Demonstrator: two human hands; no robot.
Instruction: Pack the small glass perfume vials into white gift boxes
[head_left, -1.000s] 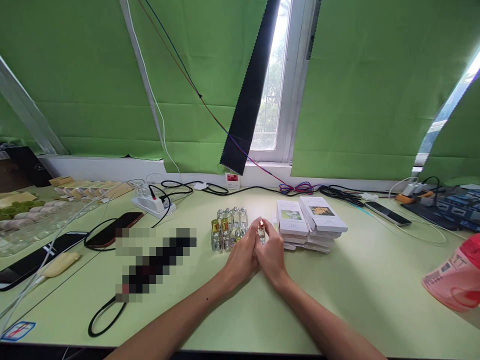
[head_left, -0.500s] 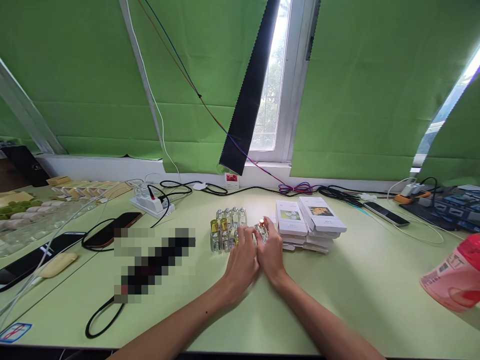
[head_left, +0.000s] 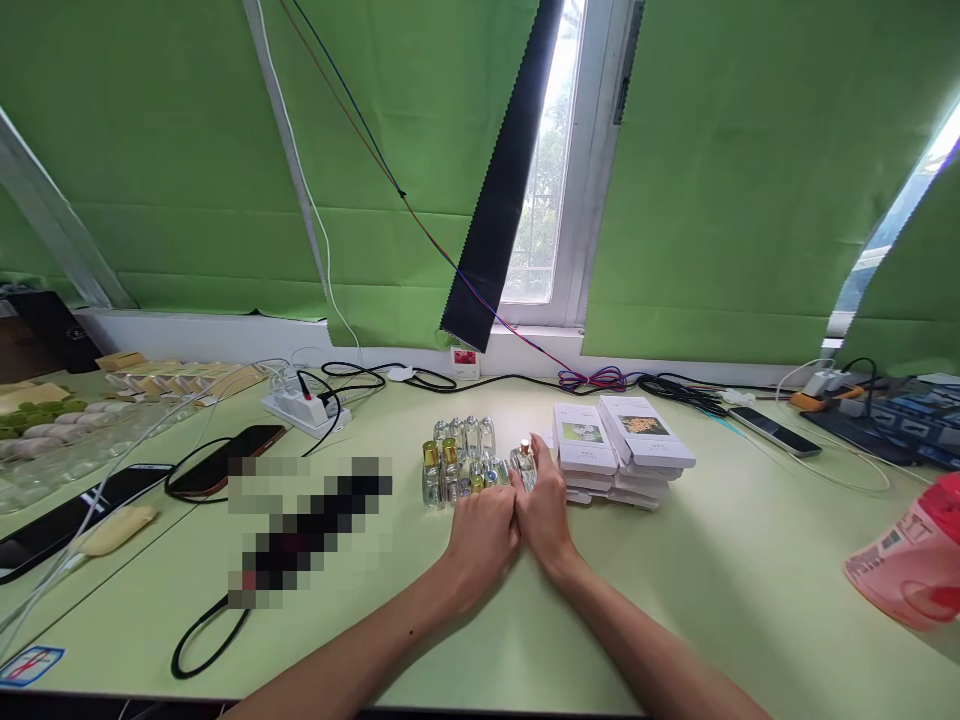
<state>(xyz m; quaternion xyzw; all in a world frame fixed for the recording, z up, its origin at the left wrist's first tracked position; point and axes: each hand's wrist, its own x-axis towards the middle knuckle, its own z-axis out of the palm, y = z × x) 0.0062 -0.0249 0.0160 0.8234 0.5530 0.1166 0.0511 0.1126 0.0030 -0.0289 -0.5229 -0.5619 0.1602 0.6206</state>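
My right hand is wrapped round a small clear glass perfume bottle with a gold neck, which stands upright against its fingers. My left hand is curled closed beside it, touching the right hand; whatever its fingers hold, if anything, is hidden. Just beyond the left hand stand several small glass bottles in a close group, two with gold caps at its left side. Clear-capped bottles form the back row. To the right of my hands lie stacked white boxes with flower pictures.
Phones and a white power strip are at the left, near a blurred-out dark object with a cord loop. Another phone lies at the back right. A pink container stands at the right edge. Cables run along the wall.
My left hand has drawn back from the bottle and its fingers have curled in, uncovering more of the bottle group. My right hand stays at the bottle.
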